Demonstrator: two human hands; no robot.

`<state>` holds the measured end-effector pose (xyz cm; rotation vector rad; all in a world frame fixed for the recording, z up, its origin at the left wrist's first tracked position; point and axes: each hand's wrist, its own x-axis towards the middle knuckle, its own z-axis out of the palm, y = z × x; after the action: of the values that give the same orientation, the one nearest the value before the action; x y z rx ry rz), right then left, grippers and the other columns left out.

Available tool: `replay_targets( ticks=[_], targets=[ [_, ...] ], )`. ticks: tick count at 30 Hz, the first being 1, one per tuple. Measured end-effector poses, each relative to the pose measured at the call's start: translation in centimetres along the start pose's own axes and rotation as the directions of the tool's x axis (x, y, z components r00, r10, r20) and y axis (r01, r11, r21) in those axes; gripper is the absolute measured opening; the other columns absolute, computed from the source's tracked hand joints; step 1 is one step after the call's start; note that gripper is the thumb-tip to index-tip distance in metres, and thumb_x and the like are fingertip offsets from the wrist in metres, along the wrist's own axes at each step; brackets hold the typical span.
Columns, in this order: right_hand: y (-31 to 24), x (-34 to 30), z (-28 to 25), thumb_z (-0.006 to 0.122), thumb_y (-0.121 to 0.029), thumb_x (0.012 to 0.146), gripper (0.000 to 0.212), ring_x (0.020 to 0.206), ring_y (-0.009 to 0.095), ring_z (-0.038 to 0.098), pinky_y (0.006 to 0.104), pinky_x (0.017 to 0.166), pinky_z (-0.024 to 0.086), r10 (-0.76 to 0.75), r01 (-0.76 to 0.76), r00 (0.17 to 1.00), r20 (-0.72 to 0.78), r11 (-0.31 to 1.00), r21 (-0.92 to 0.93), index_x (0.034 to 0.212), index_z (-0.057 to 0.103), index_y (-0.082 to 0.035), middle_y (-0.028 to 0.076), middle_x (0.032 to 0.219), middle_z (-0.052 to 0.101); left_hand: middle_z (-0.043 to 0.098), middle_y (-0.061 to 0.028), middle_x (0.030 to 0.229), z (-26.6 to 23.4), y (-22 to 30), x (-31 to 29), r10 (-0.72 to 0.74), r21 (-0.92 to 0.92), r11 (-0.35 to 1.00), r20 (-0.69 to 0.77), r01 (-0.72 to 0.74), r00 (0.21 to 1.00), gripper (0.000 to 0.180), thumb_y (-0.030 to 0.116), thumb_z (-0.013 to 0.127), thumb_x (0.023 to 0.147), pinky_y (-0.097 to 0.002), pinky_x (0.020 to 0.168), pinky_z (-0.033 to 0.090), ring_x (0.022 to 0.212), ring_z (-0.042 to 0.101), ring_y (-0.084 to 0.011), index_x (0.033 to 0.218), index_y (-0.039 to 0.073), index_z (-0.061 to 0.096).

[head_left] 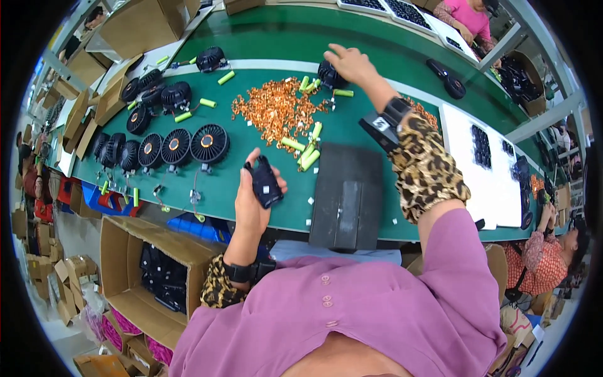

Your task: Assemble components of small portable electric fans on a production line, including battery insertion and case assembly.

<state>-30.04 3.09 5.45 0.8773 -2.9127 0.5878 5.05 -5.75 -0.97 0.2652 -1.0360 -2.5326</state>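
Purple shirt fills bottom of frame; left hand, just left of center, grips black casing, fingers curled round it. Right hand, upper center, fingers spread over black fan, can't tell if touching. Orange clips upper center, green cells near frame center, on green table; more fans at left.

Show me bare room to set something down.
Widest: the far green surface, between the white strip and trays. Smaller: between the left hand and black slab. Crowded: around the orange pieces, green cylinders and round black fans.
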Motion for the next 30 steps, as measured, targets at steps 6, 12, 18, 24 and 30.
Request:
replay_targets(
  ticks=[6, 12, 18, 24, 30],
  targets=[
    [-2.2, 3.6, 3.0, 0.045, -0.065, 0.084, 0.075, 0.123, 0.038, 0.046, 0.0504, 0.102, 0.035, 0.139, -0.107, 0.955, 0.261, 0.985, -0.132, 0.136, 0.047, -0.011, 0.024, 0.131, 0.05, 0.056, -0.0104, 0.096, -0.5, 0.2, -0.5, -0.032, 0.068, 0.997, -0.026, 0.034, 0.999, 0.061, 0.052, 0.031, 0.099, -0.0352, 0.073, 0.052, 0.081, 0.061, -0.0192, 0.142, 0.008, 0.029],
    [2.9, 2.5, 1.7, 0.079, -0.048, 0.057, 0.083, 0.109, 0.037, 0.056, 0.0458, 0.093, 0.046, 0.101, -0.101, 0.995, 0.013, 0.97, 0.221, 0.124, 0.052, -0.008, 0.019, 0.12, 0.055, 0.056, -0.0105, 0.096, 0.1, 0.3, -0.1, -0.039, 0.054, 0.998, -0.004, 0.039, 0.999, 0.061, 0.051, 0.034, 0.099, -0.0343, 0.072, 0.052, 0.08, 0.06, -0.0187, 0.14, 0.007, 0.031],
    [3.9, -6.4, -6.1, 0.078, -0.018, 0.07, 0.061, 0.098, 0.015, 0.057, 0.0298, 0.089, 0.047, -0.142, 0.306, 0.952, -0.27, 0.427, 0.851, 0.126, 0.055, -0.008, 0.006, 0.11, 0.057, 0.059, -0.0105, 0.091, 2.9, 1.7, 0.5, 0.005, 0.169, 0.985, 0.041, -0.011, 0.999, 0.052, 0.029, 0.056, 0.094, -0.0305, 0.066, 0.051, 0.073, 0.059, -0.0161, 0.135, 0.003, 0.037],
    [3.7, -10.9, -8.4, 0.075, -0.015, 0.072, 0.053, 0.088, 0.013, 0.06, 0.028, 0.082, 0.051, -0.167, 0.484, 0.873, -0.458, 0.404, 0.776, 0.121, 0.057, -0.008, 0.005, 0.102, 0.058, 0.062, -0.0102, 0.094, 9.3, 0.7, 4.6, 0.008, 0.294, 0.955, 0.098, -0.036, 0.995, 0.054, 0.002, 0.072, 0.078, -0.0286, 0.06, 0.05, 0.069, 0.06, -0.0139, 0.123, 0.0, 0.044],
    [0.3, -14.8, -8.7, 0.077, -0.016, 0.067, 0.051, 0.114, 0.019, 0.05, 0.0326, 0.096, 0.043, -0.352, 0.707, 0.654, -0.67, 0.598, 0.377, 0.113, 0.059, -0.007, 0.009, 0.124, 0.048, 0.066, -0.0071, 0.097, 12.5, -2.7, 7.2, 0.048, 0.485, 0.857, 0.261, -0.174, 0.964, 0.058, 0.003, 0.078, 0.07, -0.0249, 0.062, 0.05, 0.071, 0.06, -0.0106, 0.119, 0.005, 0.048]
  ],
)
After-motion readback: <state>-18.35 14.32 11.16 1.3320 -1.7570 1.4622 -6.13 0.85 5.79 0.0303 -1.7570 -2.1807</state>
